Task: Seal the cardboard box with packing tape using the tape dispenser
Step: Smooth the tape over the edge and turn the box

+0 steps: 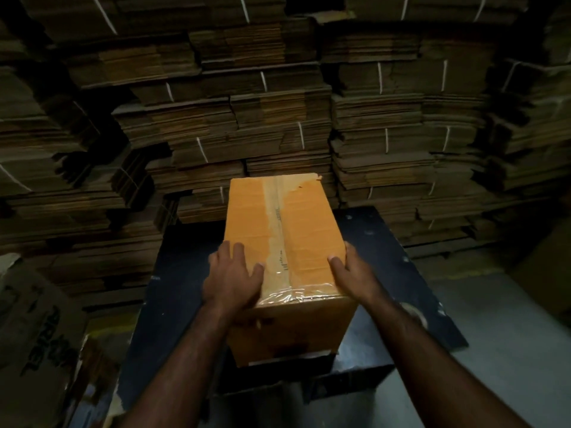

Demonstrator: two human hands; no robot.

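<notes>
Cardboard of a warm orange-brown makes up the box [282, 230], which stands lengthwise away from the person on a dark table [386, 242], in front of a wall of strapped bundles of flattened cartons [247, 118]. It looks stiff enough at the corners and edges but likely to give in the middle of the flaps, so the sound places to hold it are the near corners and the long side walls, not the seam. Its weight cannot be read from this view; that it sits square with no bulging sides suggests nothing very heavy, though that is a guess. The glossy tape [278, 223] will be slick under the fingers, while the bare board offers good grip. A strip of clear tape already runs down the centre seam of the top, with small printed marks showing through it, and wrinkled tape wraps over the near edge; at the far right corner the surface paper seems torn or scuffed, though the dim light makes that uncertain. The left hand [234, 273] lies flat on the near left of the top, fingers spread and straight, pressing down beside the tape. The right hand [347, 270] grips the near right edge, thumb on top and fingers down the side wall. No tape dispenser is visible anywhere in view.
</notes>
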